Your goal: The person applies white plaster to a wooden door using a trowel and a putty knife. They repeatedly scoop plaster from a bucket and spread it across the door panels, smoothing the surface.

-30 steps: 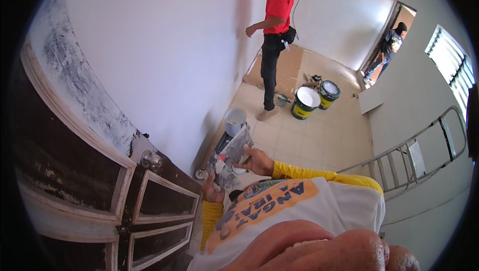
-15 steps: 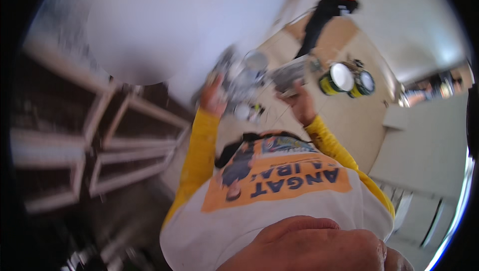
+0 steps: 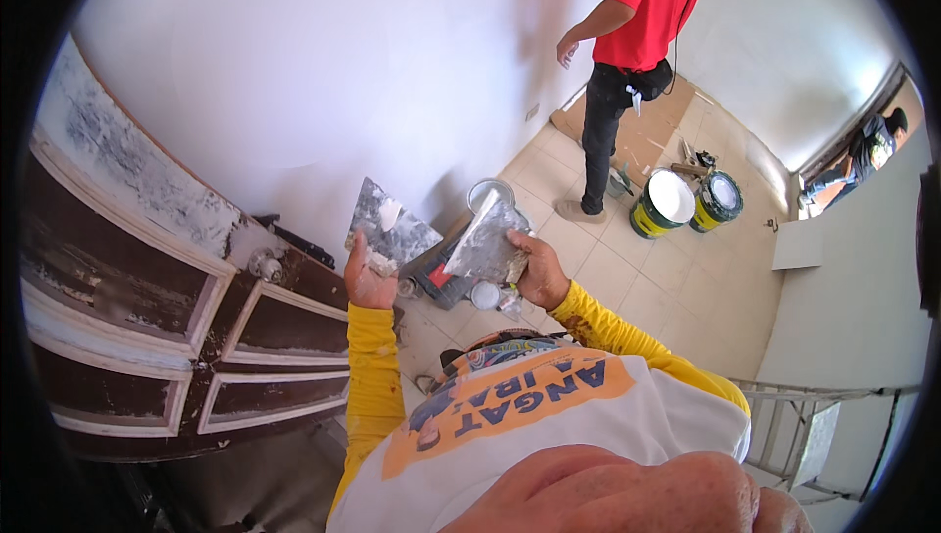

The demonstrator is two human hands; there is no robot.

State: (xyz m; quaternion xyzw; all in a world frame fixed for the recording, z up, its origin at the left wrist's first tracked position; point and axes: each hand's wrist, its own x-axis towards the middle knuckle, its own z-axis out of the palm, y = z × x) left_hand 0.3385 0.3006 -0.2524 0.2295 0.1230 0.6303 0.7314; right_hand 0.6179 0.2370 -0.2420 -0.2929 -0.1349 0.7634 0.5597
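Note:
My left hand point(image 3: 371, 278) is closed on a flat, putty-smeared metal plate point(image 3: 412, 236), its face tilted up with a lump of white putty on it. In my right hand point(image 3: 544, 276) is a wide metal putty knife point(image 3: 482, 236), gripped at its near end, its blade streaked with white and grey. The two tools are held side by side in front of my chest, a small gap between them. Below them, partly hidden, lies a dark tool tray point(image 3: 441, 283) on the floor, with a white round lid or tub point(image 3: 485, 295) beside it.
A dark brown panelled door point(image 3: 147, 298) with a knob stands at left, beside a white wall point(image 3: 343, 72). Two buckets of white material point(image 3: 669, 198) stand right on the tiles. A person in a red shirt point(image 3: 652, 13) stands ahead; another point(image 3: 870, 155) is far right. A ladder point(image 3: 814, 435) is lower right.
The view has shifted and sharpened. Both hands have moved left in the picture, and the tools are closer together. The person in red now shows more fully.

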